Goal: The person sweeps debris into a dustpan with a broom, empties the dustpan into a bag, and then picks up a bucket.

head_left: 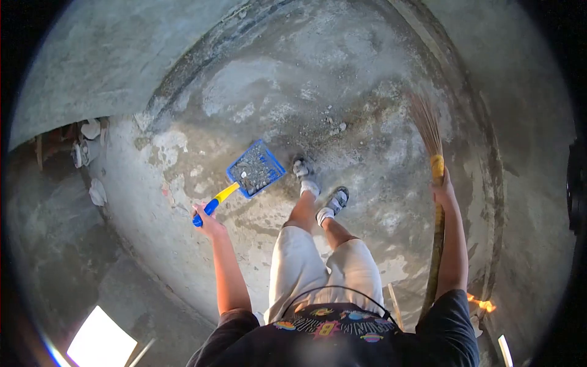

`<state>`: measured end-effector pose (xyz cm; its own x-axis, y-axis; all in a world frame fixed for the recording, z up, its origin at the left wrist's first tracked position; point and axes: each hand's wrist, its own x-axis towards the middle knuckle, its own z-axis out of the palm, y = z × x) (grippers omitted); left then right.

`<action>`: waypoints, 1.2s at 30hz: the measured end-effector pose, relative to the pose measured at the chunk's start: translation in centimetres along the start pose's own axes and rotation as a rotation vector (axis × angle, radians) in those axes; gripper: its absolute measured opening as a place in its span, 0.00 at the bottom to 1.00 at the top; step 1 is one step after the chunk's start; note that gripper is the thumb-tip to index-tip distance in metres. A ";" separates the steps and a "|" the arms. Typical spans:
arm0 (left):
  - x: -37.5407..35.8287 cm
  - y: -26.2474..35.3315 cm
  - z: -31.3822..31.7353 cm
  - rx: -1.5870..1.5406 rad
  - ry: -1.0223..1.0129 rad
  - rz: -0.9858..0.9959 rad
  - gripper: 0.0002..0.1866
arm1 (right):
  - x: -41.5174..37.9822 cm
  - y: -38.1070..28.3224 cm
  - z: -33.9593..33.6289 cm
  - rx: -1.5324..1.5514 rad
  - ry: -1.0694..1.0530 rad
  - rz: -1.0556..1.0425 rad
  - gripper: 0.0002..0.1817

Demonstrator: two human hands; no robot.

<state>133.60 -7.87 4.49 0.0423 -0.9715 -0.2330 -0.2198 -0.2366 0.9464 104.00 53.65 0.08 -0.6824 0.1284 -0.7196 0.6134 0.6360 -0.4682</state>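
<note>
My left hand (209,222) is closed around the blue end of the handle of a dustpan (255,169). The dustpan has a blue rim and a yellow and blue handle, and grey rubble and dust lie in its pan. On the right, my right hand (443,186) grips a long stick broom (435,160) near the yellow binding. Its thin bristles fan out toward the top, and its long shaft runs back along my forearm. The bristle tips are at the floor near the right wall; whether they touch is hard to tell.
Small rubble pieces (335,125) and loose dust lie on the stained concrete floor (244,85) ahead of my feet. Concrete walls (92,73) curve around the floor. A doorway opening with white items (92,128) is at the left. A stick (395,306) stands by my right leg.
</note>
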 end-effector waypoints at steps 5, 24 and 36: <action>-2.0 -4.3 -1.7 0.047 0.032 0.029 0.16 | 3.2 0.6 4.7 -0.136 -0.068 0.041 0.48; 2.2 -10.3 -5.2 0.243 -0.242 0.330 0.05 | -27.4 3.5 32.1 -0.395 -0.530 -0.264 0.48; 3.6 -10.4 -6.6 0.364 -0.522 0.368 0.08 | -11.2 4.6 20.7 -0.250 -0.015 0.115 0.50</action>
<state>142.48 -8.97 -4.73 -0.5461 -0.8343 -0.0761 -0.4435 0.2109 0.8711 122.70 39.40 -4.59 -0.6064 0.2005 -0.7695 0.5680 0.7864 -0.2428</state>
